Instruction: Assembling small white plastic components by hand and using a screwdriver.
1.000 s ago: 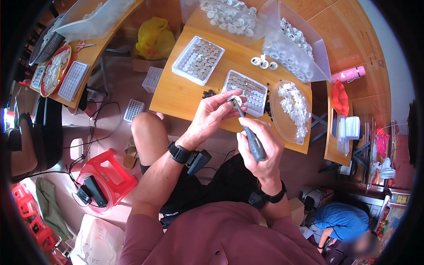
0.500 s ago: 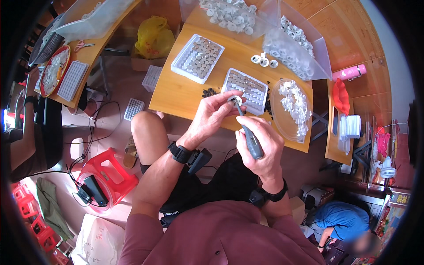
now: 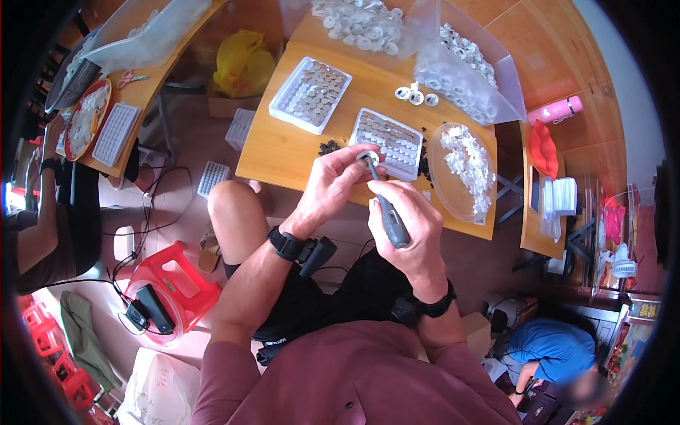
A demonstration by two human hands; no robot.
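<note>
My left hand (image 3: 331,180) pinches a small round white plastic part (image 3: 366,156) between its thumb and fingers, above the near edge of the table. In my right hand (image 3: 413,225) is a grey screwdriver (image 3: 390,218) with a thick handle. Its shaft slants up and left, and the tip meets the round part; my fingers partly hide the exact contact. Just beyond both hands lies a white tray (image 3: 405,167) with rows of round metallic and white pieces. A similar filled tray (image 3: 285,113) lies farther left.
A clear round lid (image 3: 453,207) heaped with small white pieces lies on the right of the wooden table (image 3: 265,152). Clear bins (image 3: 506,81) of white rings stand behind. Small black bits (image 3: 329,147) lie near the trays. Two other people work at far left and lower right.
Both hands, with the round part and the screwdriver, have shifted slightly left. The view itself has moved a little. My grips on both things are kept.
</note>
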